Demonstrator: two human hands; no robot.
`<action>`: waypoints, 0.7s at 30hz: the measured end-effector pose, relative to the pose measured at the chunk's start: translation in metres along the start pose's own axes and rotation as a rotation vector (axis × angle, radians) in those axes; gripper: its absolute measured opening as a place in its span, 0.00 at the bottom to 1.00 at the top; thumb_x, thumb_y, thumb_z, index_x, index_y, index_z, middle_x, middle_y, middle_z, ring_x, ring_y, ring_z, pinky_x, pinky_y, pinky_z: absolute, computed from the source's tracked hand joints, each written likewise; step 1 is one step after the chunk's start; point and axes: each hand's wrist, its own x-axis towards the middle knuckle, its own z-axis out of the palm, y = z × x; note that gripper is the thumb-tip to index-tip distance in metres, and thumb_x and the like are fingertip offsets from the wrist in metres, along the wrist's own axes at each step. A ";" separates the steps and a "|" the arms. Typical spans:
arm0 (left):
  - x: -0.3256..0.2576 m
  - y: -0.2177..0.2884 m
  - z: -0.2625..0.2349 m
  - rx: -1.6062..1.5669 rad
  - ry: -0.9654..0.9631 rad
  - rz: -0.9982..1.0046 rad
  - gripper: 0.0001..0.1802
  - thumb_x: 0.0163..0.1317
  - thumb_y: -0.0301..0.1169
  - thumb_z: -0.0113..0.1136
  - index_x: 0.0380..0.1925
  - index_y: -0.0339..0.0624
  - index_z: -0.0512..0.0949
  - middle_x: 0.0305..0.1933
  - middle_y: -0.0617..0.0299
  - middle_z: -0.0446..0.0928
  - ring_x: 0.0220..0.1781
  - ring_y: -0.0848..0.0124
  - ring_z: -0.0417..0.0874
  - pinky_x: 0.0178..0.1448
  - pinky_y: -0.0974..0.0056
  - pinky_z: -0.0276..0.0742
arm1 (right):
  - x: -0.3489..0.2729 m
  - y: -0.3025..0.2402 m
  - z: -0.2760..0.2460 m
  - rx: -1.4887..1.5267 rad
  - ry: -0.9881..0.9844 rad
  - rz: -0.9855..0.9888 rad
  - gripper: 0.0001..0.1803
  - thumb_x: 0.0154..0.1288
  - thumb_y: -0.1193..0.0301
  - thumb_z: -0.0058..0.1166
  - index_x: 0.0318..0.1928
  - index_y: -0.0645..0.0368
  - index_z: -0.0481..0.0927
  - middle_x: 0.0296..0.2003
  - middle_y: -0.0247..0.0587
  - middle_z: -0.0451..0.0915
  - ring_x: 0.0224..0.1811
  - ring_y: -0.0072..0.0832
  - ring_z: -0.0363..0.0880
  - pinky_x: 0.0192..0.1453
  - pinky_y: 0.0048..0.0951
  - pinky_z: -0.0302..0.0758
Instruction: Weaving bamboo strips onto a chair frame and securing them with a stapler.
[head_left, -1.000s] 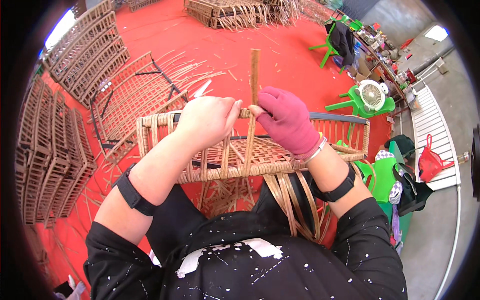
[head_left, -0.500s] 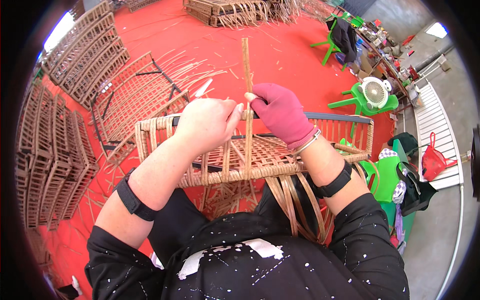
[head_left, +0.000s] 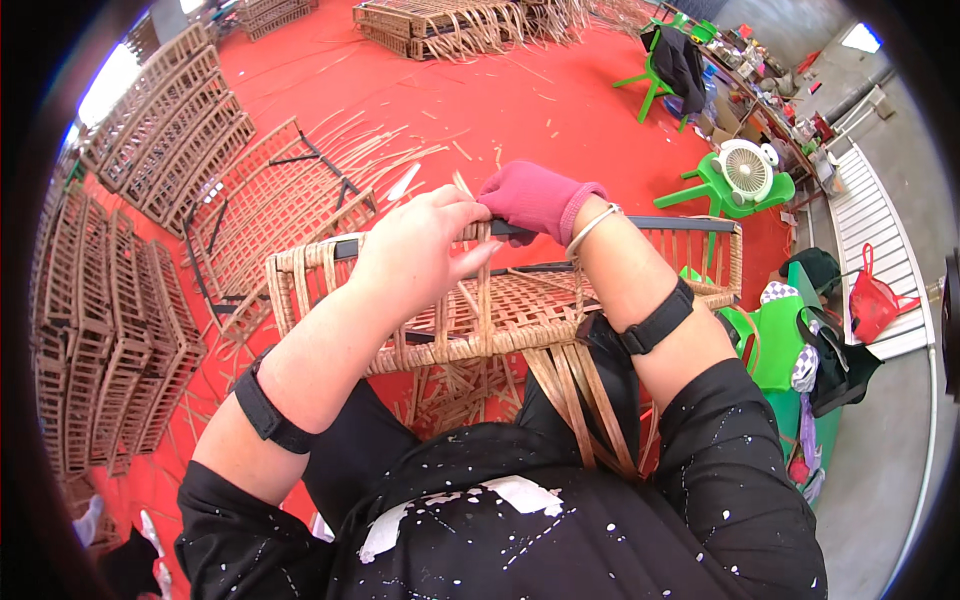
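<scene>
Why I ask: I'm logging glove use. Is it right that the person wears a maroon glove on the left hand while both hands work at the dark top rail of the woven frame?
Not quite: the head view shows the maroon glove on the right hand. The left hand is bare. Both are at the dark top rail of the woven frame.

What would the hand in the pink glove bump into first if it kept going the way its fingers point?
Probably the bare left hand; the gloved right hand points leftward along the woven frame's dark top rail.

Red floor (head_left: 600,110), green plastic chairs (head_left: 735,190)
</scene>
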 end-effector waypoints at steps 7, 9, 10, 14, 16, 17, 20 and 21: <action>0.010 -0.012 -0.003 -0.054 -0.149 -0.056 0.14 0.55 0.35 0.66 0.37 0.36 0.82 0.32 0.50 0.80 0.38 0.54 0.83 0.44 0.56 0.78 | -0.039 -0.006 0.045 -0.119 0.851 -0.442 0.08 0.64 0.71 0.52 0.39 0.61 0.81 0.29 0.43 0.80 0.31 0.31 0.83 0.34 0.29 0.76; 0.012 -0.014 -0.006 -0.146 -0.196 -0.073 0.14 0.56 0.39 0.63 0.30 0.36 0.84 0.28 0.49 0.81 0.35 0.50 0.82 0.43 0.53 0.78 | -0.064 0.000 0.064 0.107 0.909 -0.502 0.08 0.63 0.74 0.52 0.42 0.61 0.80 0.32 0.44 0.80 0.33 0.32 0.83 0.37 0.29 0.76; 0.015 -0.014 -0.005 -0.138 -0.201 -0.083 0.14 0.56 0.39 0.63 0.30 0.36 0.84 0.28 0.49 0.81 0.35 0.50 0.82 0.43 0.53 0.78 | -0.077 0.010 0.072 0.147 0.790 -0.337 0.09 0.63 0.75 0.52 0.43 0.63 0.79 0.33 0.45 0.80 0.33 0.31 0.83 0.38 0.29 0.76; 0.022 -0.017 -0.003 -0.198 -0.245 -0.091 0.15 0.57 0.39 0.62 0.30 0.37 0.85 0.29 0.47 0.81 0.36 0.51 0.83 0.44 0.54 0.78 | -0.085 0.034 0.092 0.290 0.567 -0.187 0.13 0.68 0.77 0.47 0.51 0.69 0.74 0.43 0.38 0.78 0.36 0.20 0.80 0.42 0.22 0.77; 0.022 -0.019 0.000 -0.188 -0.205 -0.054 0.16 0.57 0.40 0.62 0.31 0.37 0.85 0.29 0.47 0.81 0.35 0.51 0.83 0.43 0.54 0.78 | -0.077 0.039 0.093 0.364 0.480 -0.232 0.17 0.70 0.74 0.46 0.56 0.69 0.70 0.46 0.39 0.77 0.38 0.22 0.81 0.44 0.24 0.78; 0.021 -0.020 0.000 -0.183 -0.198 -0.042 0.16 0.58 0.41 0.62 0.31 0.38 0.85 0.29 0.47 0.81 0.36 0.51 0.83 0.43 0.54 0.79 | -0.068 0.038 0.090 0.685 0.420 -0.139 0.17 0.69 0.73 0.47 0.56 0.66 0.71 0.39 0.37 0.77 0.33 0.21 0.77 0.41 0.24 0.76; 0.018 -0.017 -0.001 -0.190 -0.222 -0.128 0.15 0.58 0.41 0.61 0.30 0.39 0.85 0.29 0.47 0.81 0.36 0.51 0.83 0.44 0.53 0.78 | -0.056 0.031 0.090 1.074 0.370 -0.071 0.13 0.70 0.69 0.47 0.52 0.59 0.74 0.30 0.31 0.75 0.25 0.20 0.72 0.36 0.25 0.74; 0.017 -0.017 0.000 -0.187 -0.234 -0.165 0.16 0.59 0.42 0.61 0.33 0.41 0.85 0.33 0.49 0.81 0.39 0.53 0.83 0.45 0.54 0.78 | -0.060 0.026 0.087 1.000 0.262 -0.015 0.12 0.71 0.68 0.47 0.50 0.59 0.75 0.29 0.30 0.75 0.25 0.19 0.72 0.35 0.24 0.73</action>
